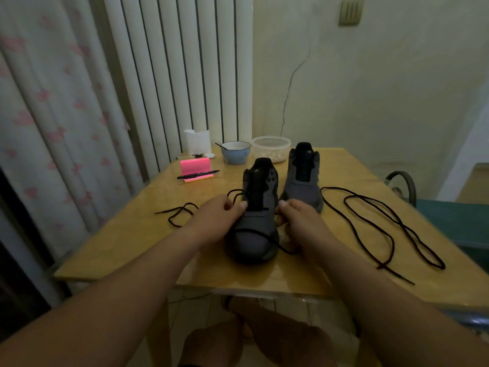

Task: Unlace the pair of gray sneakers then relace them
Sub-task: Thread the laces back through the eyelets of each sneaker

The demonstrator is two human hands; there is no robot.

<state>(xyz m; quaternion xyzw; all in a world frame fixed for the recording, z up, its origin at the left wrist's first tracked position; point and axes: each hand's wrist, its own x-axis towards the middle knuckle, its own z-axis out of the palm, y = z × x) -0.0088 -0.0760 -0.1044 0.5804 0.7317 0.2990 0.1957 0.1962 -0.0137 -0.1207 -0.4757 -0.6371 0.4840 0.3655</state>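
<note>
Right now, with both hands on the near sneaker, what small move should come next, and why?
Probably feed the lace through a lowest eyelet. The near sneaker shows empty eyelets, the lace only drapes across its toe, the left hand pinches it beside the tongue, and the right hand grips the shoe's side.

Dim yellowish indoor light, soft overall focus, wide-angle bending at edges, faint tabletop sheen

The left hand, right hand, forearms and legs are all bare.
</note>
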